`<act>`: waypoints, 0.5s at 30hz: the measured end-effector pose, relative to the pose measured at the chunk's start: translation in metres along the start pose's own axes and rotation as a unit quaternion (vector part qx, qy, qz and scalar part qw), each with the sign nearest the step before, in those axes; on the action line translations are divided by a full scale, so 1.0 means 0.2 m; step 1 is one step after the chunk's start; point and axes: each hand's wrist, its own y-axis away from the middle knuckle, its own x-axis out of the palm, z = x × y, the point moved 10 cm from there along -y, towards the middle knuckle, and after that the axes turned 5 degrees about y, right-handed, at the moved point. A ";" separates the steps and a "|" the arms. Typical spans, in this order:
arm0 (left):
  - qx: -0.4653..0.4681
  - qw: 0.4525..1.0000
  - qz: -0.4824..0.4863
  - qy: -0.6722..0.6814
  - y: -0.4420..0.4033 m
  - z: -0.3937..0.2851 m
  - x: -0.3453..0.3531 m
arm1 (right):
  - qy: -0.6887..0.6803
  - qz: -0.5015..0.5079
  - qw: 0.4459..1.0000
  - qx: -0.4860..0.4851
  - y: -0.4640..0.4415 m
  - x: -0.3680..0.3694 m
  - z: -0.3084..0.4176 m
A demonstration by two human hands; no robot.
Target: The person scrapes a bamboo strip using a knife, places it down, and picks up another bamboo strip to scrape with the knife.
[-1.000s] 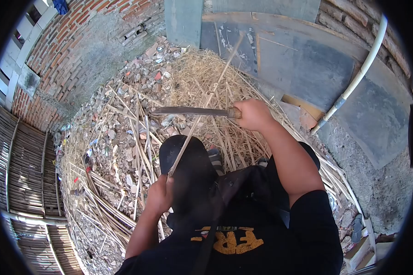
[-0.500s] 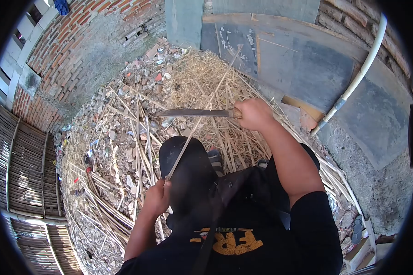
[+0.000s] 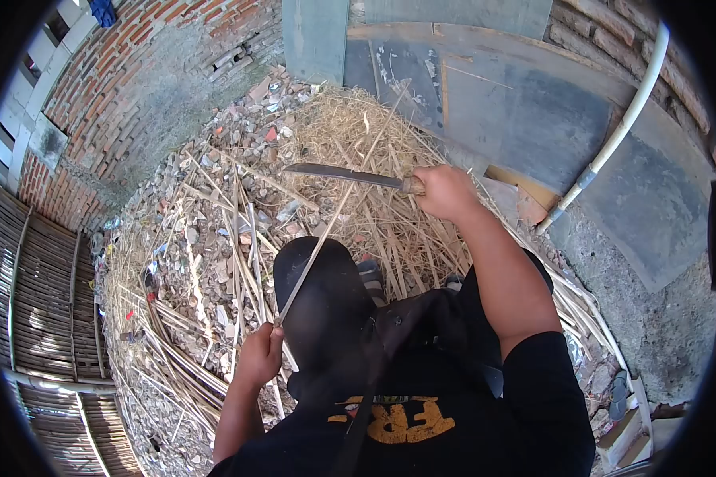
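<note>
My right hand is closed round the wooden handle of a machete, whose dark blade points left and tilts slightly up toward its tip. A long thin bamboo strip has its lower end pinched in my left hand. The strip slants up and to the right over my dark-clad knee and meets the blade near its middle. A small pale curl shows above the blade, over the pile of straw-like shavings.
Rubble covers the ground, with loose bamboo strips at the left. A brick wall stands behind, grey panels and a white pole at the right. A slatted bamboo screen is far left.
My left hand has moved down and left with the strip. The machete's tip has risen and shifted right, so the blade now tilts. A pale curl has appeared above it.
</note>
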 end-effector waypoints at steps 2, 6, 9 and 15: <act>0.004 1.000 -0.006 -0.007 0.01 -0.01 -0.01 | -0.011 0.032 0.999 -0.016 0.03 -0.04 0.11; 0.019 1.000 -0.002 -0.007 0.00 -0.03 0.02 | 0.029 0.039 0.990 -0.133 0.09 -0.01 0.35; 0.026 0.999 -0.020 -0.031 0.00 0.02 0.02 | 0.025 0.058 0.987 -0.147 0.09 0.03 0.32; 0.011 0.997 -0.063 -0.050 -0.01 0.12 0.03 | 0.002 0.050 0.996 -0.071 0.06 0.01 0.23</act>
